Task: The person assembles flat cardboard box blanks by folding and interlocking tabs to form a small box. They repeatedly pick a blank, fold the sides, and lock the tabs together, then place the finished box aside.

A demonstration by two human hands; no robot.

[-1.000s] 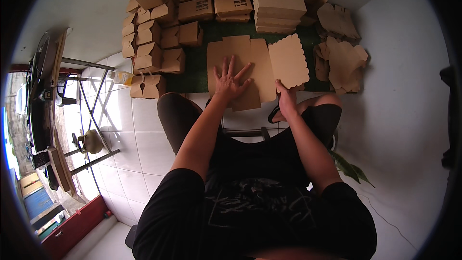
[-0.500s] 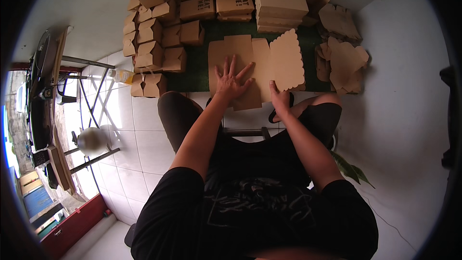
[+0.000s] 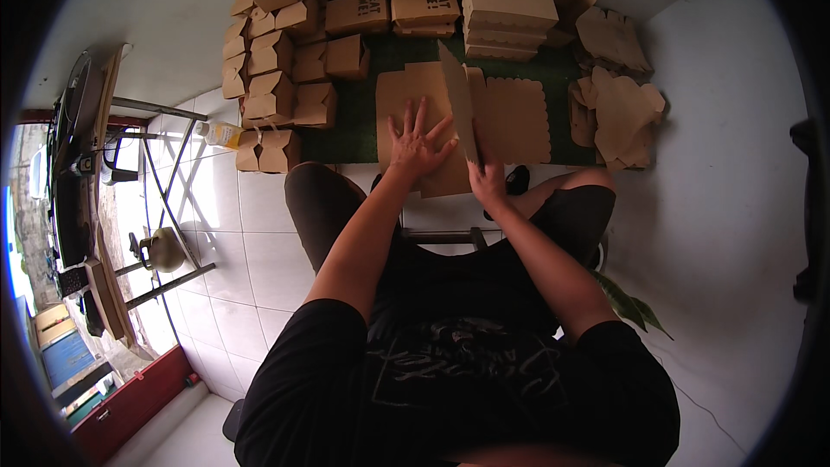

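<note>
Watching remotely, I see the left hand [image 3: 418,149] spread wide atop the cardboard sheet [image 3: 393,91] on the green mat [image 3: 347,134]; the right hand [image 3: 489,180] grips its raised flap [image 3: 458,97], best creased evenly.

Dark block letters [image 3: 434,2] are printed on three brown boxes [image 3: 344,15]. Pale lettering [image 3: 474,365] is carried on the black shirt [image 3: 316,389], where it can only partly be made out.
</note>
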